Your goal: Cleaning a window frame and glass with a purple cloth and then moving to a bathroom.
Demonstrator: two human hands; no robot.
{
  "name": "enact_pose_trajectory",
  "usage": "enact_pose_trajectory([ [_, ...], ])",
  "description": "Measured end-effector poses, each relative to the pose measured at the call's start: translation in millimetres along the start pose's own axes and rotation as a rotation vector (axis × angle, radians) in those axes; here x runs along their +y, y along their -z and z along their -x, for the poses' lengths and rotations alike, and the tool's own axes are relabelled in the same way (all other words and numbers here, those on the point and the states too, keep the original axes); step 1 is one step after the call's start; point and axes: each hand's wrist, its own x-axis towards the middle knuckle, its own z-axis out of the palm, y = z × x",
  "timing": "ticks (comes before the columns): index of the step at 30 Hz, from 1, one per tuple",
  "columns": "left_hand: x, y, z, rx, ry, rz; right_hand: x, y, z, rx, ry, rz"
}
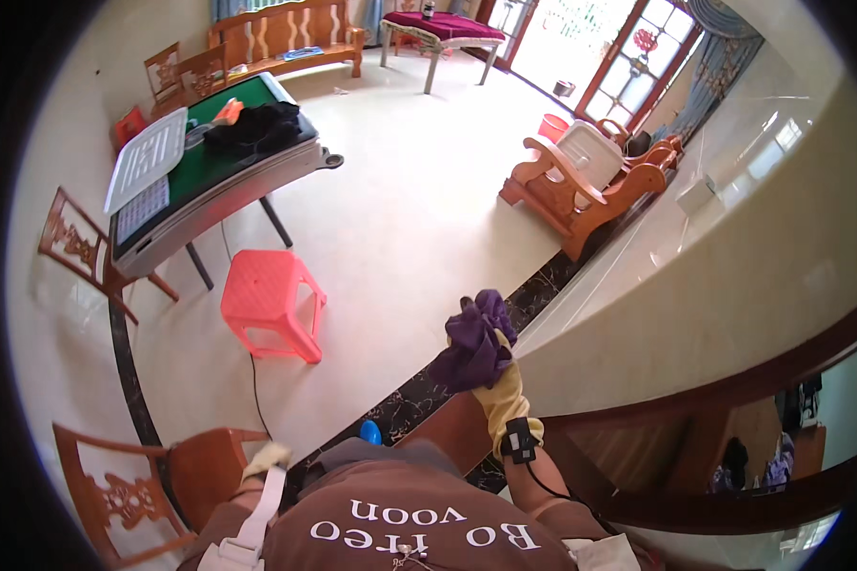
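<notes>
My right hand (501,375), in a pale yellow glove with a small black device strapped at the wrist, grips a bunched purple cloth (473,342). The cloth is held out in front of me, close to the wall's edge and above the black marble floor border (411,408). Low on the left is my left hand (268,459), also gloved, beside a wooden chair (203,467). A strap partly covers that hand, and its fingers are too blurred to make out.
A pink plastic stool (264,292) stands ahead, near a green-topped mahjong table (218,168) bearing a white plastic lid (148,158) and black cloth (257,132). A cable (257,392) runs across the floor. A wooden armchair (578,189) stands along the right wall.
</notes>
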Motion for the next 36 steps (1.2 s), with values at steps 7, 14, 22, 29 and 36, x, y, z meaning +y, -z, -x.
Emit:
enact_pose_trajectory([
  [7, 44, 325, -303, 0.444, 0.333, 0.782, 28, 13, -180, 0.068, 0.074, 0.179],
  [14, 83, 468, -429, 0.105, 0.455, 0.474, 123, 36, -368, 0.129, -0.042, -0.187],
  [22, -77, 429, -479, -0.106, 0.193, 0.408, 217, 35, -613, 0.034, 0.005, 0.098],
  [29, -116, 539, -635, -0.173, 0.382, 0.487, 326, 28, -806, 0.188, -0.214, -0.397],
  [36, -150, 804, -906, -0.024, 0.45, 0.386, 344, 69, -974, 0.158, 0.047, 0.331],
])
